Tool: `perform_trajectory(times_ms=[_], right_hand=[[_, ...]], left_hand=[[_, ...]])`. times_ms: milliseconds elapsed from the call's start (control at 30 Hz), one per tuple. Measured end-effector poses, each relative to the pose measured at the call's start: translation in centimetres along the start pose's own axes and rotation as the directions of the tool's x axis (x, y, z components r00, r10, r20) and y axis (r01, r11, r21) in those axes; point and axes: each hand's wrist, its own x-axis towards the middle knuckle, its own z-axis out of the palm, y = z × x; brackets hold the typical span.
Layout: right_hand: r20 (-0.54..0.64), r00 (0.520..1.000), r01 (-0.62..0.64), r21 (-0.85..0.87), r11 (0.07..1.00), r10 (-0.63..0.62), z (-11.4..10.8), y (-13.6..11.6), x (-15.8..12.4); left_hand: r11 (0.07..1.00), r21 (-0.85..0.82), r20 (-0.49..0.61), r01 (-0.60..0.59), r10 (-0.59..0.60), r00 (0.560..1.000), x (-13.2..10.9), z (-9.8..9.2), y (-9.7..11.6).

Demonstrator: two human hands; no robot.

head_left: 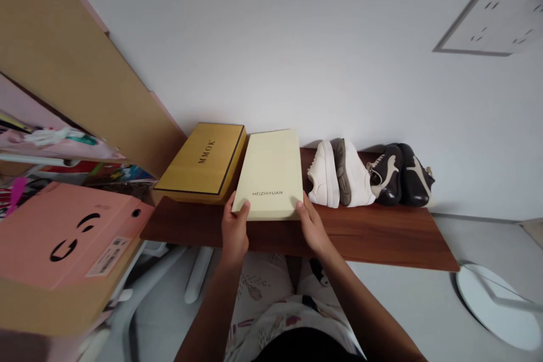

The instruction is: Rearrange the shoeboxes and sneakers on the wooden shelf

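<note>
Between my two hands is a cream shoebox (271, 164) marked MEIZHIYUAN, at the middle of a dark wooden board (382, 237). My left hand (236, 226) grips its near left corner, the thumb on the lid. At the near right corner my right hand (313, 223) grips it the same way. Whether the box rests fully on the board I cannot tell. Left of it lies a yellow MMOK box (203, 161) with a dark border. To the right stand a pair of white sneakers (326, 175) and a pair of dark brown shoes (388, 175) with cream trim.
A pink box (63, 232) sits on a shelf unit at the left, whose tan side panel (85, 62) rises beside the board. Behind is a white wall with a socket plate (492, 22). A round white base (496, 305) stands on the floor at right.
</note>
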Motion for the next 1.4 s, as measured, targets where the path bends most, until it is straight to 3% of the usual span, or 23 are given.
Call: perform_trajectory(times_ms=[200,400,800,933,1000,1067,1133,1200,1267,1333,1400], right_hand=[[0.016,0.999,0.048,0.068,0.997,-0.049,0.4,1.3,0.5],[0.002,0.999,0.038,0.088,0.995,-0.039,0.7,2.8,1.0],[-0.01,0.998,0.062,0.09,0.994,-0.062,0.9,2.7,3.3],[-0.05,0.999,-0.002,0.057,0.998,0.005,0.8,2.7,2.3],[-0.063,0.998,0.008,0.06,0.998,-0.005,-0.4,2.7,1.3],[-0.114,0.991,0.085,0.076,0.994,-0.076,-2.9,2.8,0.3],[-0.289,0.946,0.165,0.049,0.985,-0.144,-6.3,3.1,-0.5],[-0.518,0.843,0.165,-0.014,0.986,-0.148,-10.0,3.7,-0.8],[-0.664,0.741,0.106,-0.036,0.994,-0.104,-13.2,4.6,-0.5],[-0.686,0.726,0.048,-0.017,0.999,-0.047,-15.4,5.7,0.4],[-0.64,0.768,0.019,-0.007,1.0,-0.019,-16.4,6.7,1.5]], left_hand=[[0.99,0.102,0.02,-0.099,0.098,0.995,0.9,-0.1,-0.8],[0.976,0.182,0.023,-0.122,0.12,0.992,1.6,-0.1,-1.5],[0.97,0.186,0.041,-0.154,0.149,0.988,3.1,1.3,-1.6],[0.937,0.309,0.032,-0.165,0.163,0.986,2.6,1.4,-0.9],[0.877,0.422,-0.008,-0.231,0.258,0.966,1.7,1.7,-0.4],[0.787,0.505,-0.02,-0.356,0.423,0.906,0.0,2.3,0.1],[0.732,0.486,0.037,-0.477,0.528,0.848,-2.1,3.4,0.1],[0.771,0.386,0.193,-0.507,0.469,0.861,-4.5,5.1,-0.4],[0.839,0.324,0.403,-0.437,0.295,0.866,-6.3,7.3,-1.6],[0.866,0.347,0.52,-0.36,0.142,0.842,-7.2,9.8,-3.2],[0.867,0.391,0.503,-0.31,0.081,0.86,-7.0,12.0,-4.9]])
